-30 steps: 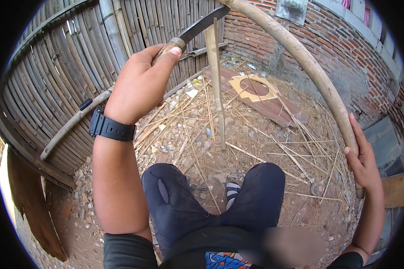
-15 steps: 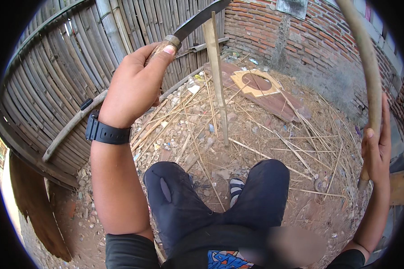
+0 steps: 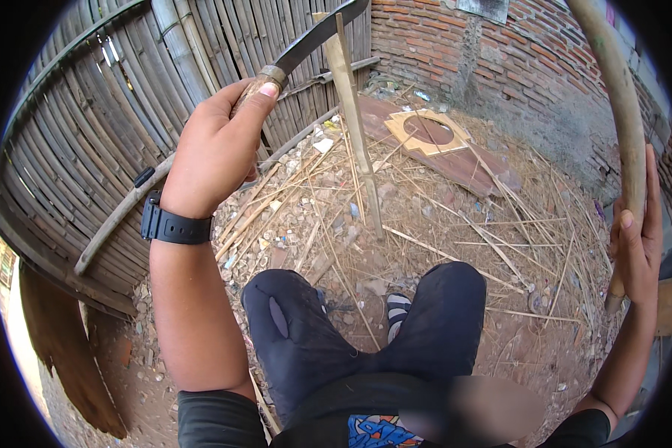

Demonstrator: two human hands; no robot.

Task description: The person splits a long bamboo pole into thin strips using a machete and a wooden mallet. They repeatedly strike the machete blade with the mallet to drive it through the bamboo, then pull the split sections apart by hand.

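Head view: my left hand [image 3: 215, 149] grips the knife [image 3: 304, 46], blade crossing the upright wood strip [image 3: 350, 112] near its top; my right hand [image 3: 638, 250] holds the curved pole [image 3: 624, 104], a wide gap between.

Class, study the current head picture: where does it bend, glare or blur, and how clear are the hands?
Head view: fisheye distortion bows the bamboo wall, so the pole's true curve is uncertain; a strip at far left looks washed out; a smeared patch hides detail near the lower edge; left hand, knife and right hand look fairly clear.
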